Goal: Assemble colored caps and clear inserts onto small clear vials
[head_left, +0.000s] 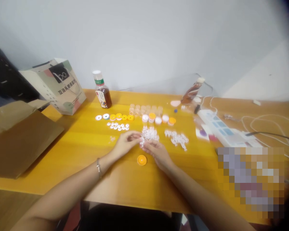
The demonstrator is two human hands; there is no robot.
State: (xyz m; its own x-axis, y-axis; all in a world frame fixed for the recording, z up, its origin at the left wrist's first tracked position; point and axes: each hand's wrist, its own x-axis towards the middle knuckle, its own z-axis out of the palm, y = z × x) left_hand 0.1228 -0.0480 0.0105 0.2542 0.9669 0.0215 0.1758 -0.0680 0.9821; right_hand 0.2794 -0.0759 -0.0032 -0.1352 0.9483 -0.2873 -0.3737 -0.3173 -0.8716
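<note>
A tiny white plastic piece [142, 140] is held up over the shiny yellow-brown wooden tabletop [115, 179]. It is pinched by both hands. The grip of the left hand [128, 141] is closed, with the thumb and a finger pressed on the piece. The grip of the right hand [159, 154] is closed too, and the piece is pinched from its other side.

If the piece is taken as the middle of a clock, a shallow round orange cup [142, 160] is seen at 6 o'clock, near the hands. What is in it cannot be told. Rows of little round see-through plastic cups [148, 110] are set at 12 o'clock, but their insides are too blurred to be seen. A pile of small white plastic bits [150, 133] is heaped at 1 o'clock, just beside the grip, and another white plastic pile [177, 138] is spread at 3.

At 11 o'clock, dark red-brown drink is held in a clear bottle with a white cap [103, 96]. A brown cardboard box [21, 141] is placed at 9 o'clock and a printed paper bag [67, 93] at 10.
</note>
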